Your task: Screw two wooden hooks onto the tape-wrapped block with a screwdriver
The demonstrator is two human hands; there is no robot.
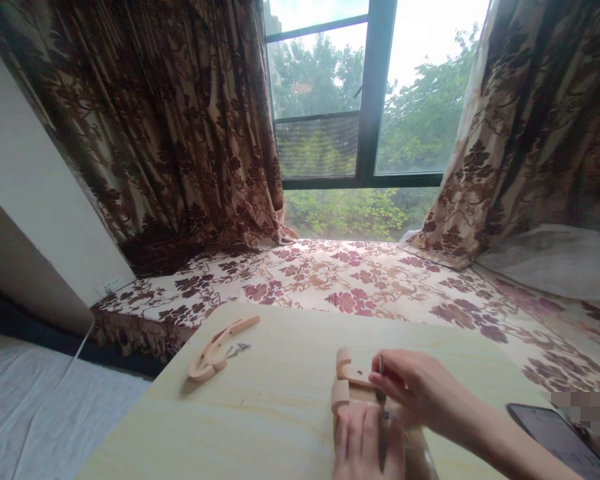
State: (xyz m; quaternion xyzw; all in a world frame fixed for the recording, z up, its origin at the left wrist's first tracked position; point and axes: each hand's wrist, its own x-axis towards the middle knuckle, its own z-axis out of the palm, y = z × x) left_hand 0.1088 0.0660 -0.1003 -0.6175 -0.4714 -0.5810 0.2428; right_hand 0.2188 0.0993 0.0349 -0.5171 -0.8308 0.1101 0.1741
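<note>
On the pale wooden table, a light wooden assembly with rounded end pieces lies near the right side. My left hand rests on its near part, fingers pressed down and holding it. Over the assembly's right side, my right hand pinches a small dark metal pin or screw, upright between thumb and fingers. Another dark metal part shows between the two hands. The lower part of the assembly is hidden beneath my hands.
Curved wooden pieces lie at the table's left, with small metal hardware beside them. A dark phone-like device is at the right edge. Beyond the table are a floral-covered ledge, curtains and a window.
</note>
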